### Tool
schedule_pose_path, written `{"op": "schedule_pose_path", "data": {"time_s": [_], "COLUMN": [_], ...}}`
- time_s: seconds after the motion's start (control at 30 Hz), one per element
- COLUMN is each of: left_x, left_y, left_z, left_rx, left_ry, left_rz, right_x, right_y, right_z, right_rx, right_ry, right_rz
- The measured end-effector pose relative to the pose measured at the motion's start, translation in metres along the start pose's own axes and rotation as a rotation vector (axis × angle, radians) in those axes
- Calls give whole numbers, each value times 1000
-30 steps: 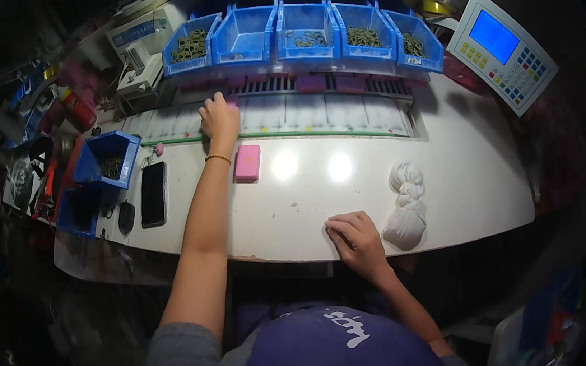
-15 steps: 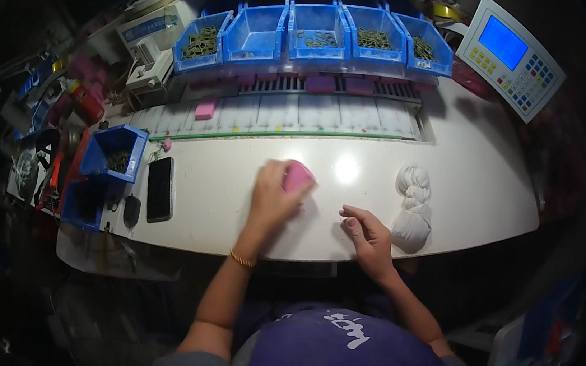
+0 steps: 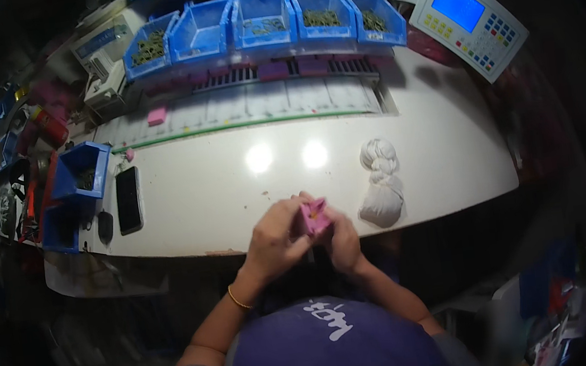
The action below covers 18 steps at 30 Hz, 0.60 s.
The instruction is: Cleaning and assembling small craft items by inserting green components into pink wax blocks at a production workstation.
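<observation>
At the near edge of the desk (image 3: 222,191): both my hands meet over a small pink block (image 3: 314,216), just in front of my chest
Left hand (image 3: 279,239): fingers curled around the block's left side, grip clamped on it
Right hand (image 3: 343,237): fingertips pinching the block's right side, grip closed on it too
Block's place: held between both hands just above the desk rim, tilted, a small yellowish spot showing on its upper face
How it will handle: I judge it light and fairly stiff, small enough to slip, so best taken by its two short sides with the top face left free
Nearby: white knotted cloth bundle (image 3: 382,186) just to the right of my hands, apart from them; black phone (image 3: 128,199) well off to the left; another pink block (image 3: 157,115) far back by the ruled strip; blue bins (image 3: 261,19) of small parts along the back
Change since half a second ago: then my left hand alone covered the block flat on the desk, further out; now it has come back to the edge and my right hand has joined
</observation>
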State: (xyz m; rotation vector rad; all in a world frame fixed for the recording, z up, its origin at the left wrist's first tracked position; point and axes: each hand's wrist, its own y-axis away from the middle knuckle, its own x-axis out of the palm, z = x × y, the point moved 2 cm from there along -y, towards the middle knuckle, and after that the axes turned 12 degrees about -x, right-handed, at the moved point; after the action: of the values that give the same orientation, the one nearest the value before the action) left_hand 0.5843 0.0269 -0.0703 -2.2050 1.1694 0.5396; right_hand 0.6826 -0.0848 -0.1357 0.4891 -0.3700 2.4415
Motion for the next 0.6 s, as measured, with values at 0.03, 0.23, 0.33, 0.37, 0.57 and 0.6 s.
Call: {"op": "schedule_pose_path", "data": {"time_s": [0.03, 0.23, 0.33, 0.37, 0.57, 0.6], "left_x": [-2, -5, 0, 7, 14, 13], "left_y": [-3, -7, -7, -8, -16, -14], "left_z": [5, 44, 39, 41, 20, 21], "left_rx": [-148, -334, -399, -474, -765, -827], "left_ry": [214, 964, 1223, 1279, 1504, 1391], "left_rz": [53, 48, 22, -23, 23, 32], "right_x": [0, -5, 12, 12, 31, 32], "right_y": [-5, -2, 4, 9, 26, 27], "right_z": [9, 50, 56, 49, 41, 42], "right_rx": [78, 50, -44, -46, -100, -85], "right_ry": [-161, -39, 34, 46, 344, 484], "right_rz": [-112, 142, 126, 169, 273, 342]}}
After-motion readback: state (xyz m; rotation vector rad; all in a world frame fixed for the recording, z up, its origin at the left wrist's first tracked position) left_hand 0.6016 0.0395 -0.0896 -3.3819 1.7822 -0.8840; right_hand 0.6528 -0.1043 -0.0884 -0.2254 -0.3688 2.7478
